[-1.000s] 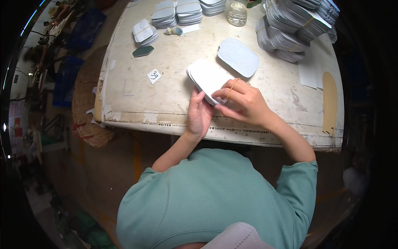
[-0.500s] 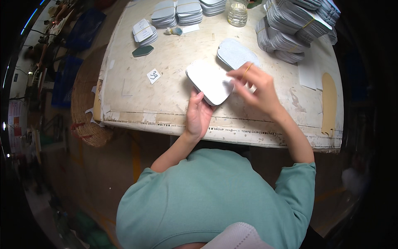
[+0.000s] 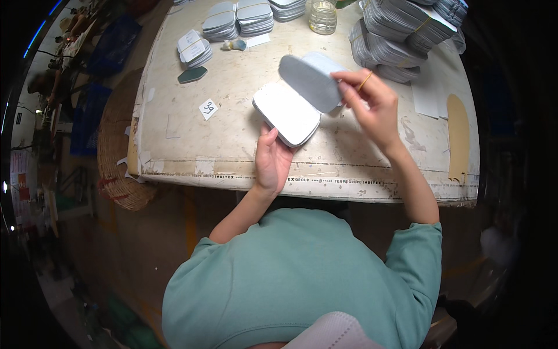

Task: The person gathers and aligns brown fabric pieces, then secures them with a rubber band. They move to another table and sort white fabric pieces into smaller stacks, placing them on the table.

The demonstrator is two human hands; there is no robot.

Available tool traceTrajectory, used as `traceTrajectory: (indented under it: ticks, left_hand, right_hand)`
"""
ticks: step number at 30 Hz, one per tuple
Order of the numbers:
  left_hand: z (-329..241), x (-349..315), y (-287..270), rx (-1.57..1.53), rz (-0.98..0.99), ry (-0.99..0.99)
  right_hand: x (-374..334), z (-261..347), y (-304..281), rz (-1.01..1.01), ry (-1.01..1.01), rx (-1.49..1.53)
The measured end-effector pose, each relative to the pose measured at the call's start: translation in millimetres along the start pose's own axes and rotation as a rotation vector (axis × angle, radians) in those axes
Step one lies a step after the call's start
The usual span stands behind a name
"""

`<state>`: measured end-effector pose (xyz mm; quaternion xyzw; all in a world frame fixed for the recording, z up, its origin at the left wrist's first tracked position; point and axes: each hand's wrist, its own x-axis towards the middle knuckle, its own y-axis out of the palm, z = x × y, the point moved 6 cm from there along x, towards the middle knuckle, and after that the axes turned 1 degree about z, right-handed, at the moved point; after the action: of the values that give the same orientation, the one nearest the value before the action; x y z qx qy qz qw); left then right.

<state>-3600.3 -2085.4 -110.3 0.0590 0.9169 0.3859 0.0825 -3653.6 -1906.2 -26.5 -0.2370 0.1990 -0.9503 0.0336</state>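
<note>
My left hand [image 3: 272, 158] is closed on the near edge of a stack of white flat pieces [image 3: 286, 114] with rounded corners, thumb at the side and fingers underneath. My right hand [image 3: 375, 110] pinches the right edge of a single grey rounded piece [image 3: 309, 82], tilted up just beyond the stack. A yellow rubber band [image 3: 365, 79] is looped round a finger of that hand. Behind the raised piece lies a pale blue pile of similar pieces [image 3: 323, 59], partly hidden.
Banded stacks [image 3: 220, 22] and a small banded stack [image 3: 194, 48] stand at the back left, near a brush [image 3: 234, 45], a dark green piece [image 3: 192, 74] and a paper slip [image 3: 208, 109]. A glass jar [image 3: 322, 17] and tall piles [image 3: 392, 38] stand farther right.
My right hand has moved right and slightly up, and now holds a grey piece raised off the stack. My left hand still grips the stack.
</note>
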Motion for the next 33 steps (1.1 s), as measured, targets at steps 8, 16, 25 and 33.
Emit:
traceTrajectory:
  ticks: [8, 16, 25, 33]
  left_hand:
    - [-1, -1, 1, -0.003, -0.003, 0.004]
    - [-1, -1, -1, 0.011, 0.039, -0.012]
    - [-2, -2, 3, -0.018, 0.022, 0.027]
    - [0, -3, 0, -0.010, -0.003, -0.022]
  right_hand:
    - [-10, 0, 25, 0.182, -0.001, -0.157]
    - [-29, 31, 61, 0.354, -0.170, -0.091]
    - [16, -34, -20, -0.019, 0.354, 0.064]
    - [-24, 17, 50, 0.269, -0.188, -0.138]
